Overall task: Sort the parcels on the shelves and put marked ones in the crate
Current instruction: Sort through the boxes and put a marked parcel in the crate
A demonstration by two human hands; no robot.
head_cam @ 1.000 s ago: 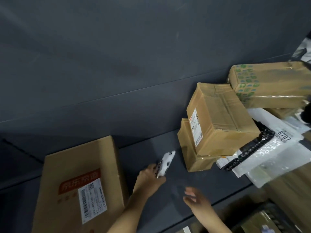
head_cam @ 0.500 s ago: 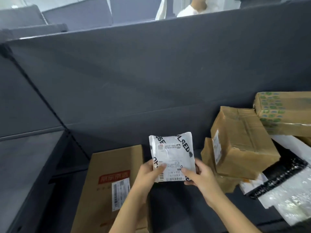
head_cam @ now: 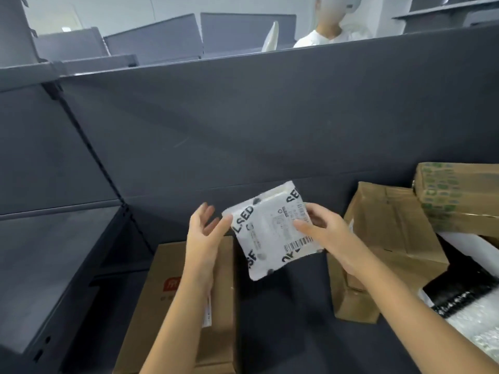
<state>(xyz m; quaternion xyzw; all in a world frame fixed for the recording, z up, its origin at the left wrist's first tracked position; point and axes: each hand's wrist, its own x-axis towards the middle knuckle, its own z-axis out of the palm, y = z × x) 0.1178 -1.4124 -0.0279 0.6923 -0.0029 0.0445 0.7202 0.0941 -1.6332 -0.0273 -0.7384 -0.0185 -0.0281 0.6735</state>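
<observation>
Head-camera view down into a dark grey shelf (head_cam: 283,333) bay. Nearest, at 7 o'clock, a flat brown box (head_cam: 167,306) lies on the shelf under the left forearm.

Just past it, both hands meet near the middle of the view. The right hand (head_cam: 326,233) grips the white parcel (head_cam: 272,233) by its right edge, with the thumb across the printed label and the fingers curled over the top. The left hand (head_cam: 205,238) is relaxed and spread, holding nothing, with its thumb tip at or just touching the parcel's left corner.

The parcel is raised above the shelf, label face up toward the camera. It is nearly square and tilted, so one corner points to 6 o'clock. It lies at 3 o'clock from the left hand and 9 o'clock from the right, so only the right hand carries it and would likely move it.

At 3 o'clock stands a brown carton (head_cam: 391,238), with a green-printed carton (head_cam: 459,195) behind it at 2 o'clock and plastic mailers (head_cam: 459,292) at 4 o'clock. Farther off rises the grey back panel (head_cam: 270,117), and beyond it at 1 o'clock is a person in white (head_cam: 324,39). No crate is in view.
</observation>
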